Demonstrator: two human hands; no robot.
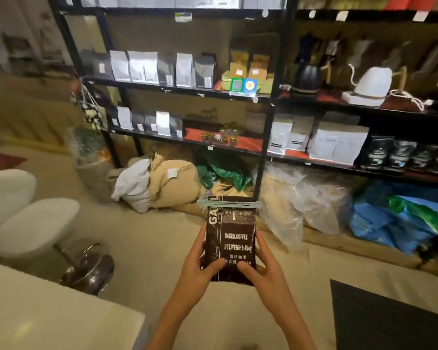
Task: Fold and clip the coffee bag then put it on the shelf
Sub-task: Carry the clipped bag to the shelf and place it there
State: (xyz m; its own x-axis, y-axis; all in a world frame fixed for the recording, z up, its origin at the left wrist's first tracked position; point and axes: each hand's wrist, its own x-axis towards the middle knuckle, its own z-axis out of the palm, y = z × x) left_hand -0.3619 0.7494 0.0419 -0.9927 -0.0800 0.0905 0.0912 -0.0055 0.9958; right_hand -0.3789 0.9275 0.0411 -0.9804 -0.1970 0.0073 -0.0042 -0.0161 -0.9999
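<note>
Coffee bag [232, 238] sits upright in front of me, held in the air between both hands, low and centred, with the black shelf [268, 127] well beyond it. I see a pale clip [229, 203] clamped across its folded top. My left hand [200, 263] wraps the bag's left edge, thumb pressed flat on the front near the bottom. My right hand [261, 266] mirrors it on the right edge, thumb also on the front. Both forearms reach forward and converge toward the bag. Sacks [167, 183] lie on the floor under the shelf.
</note>
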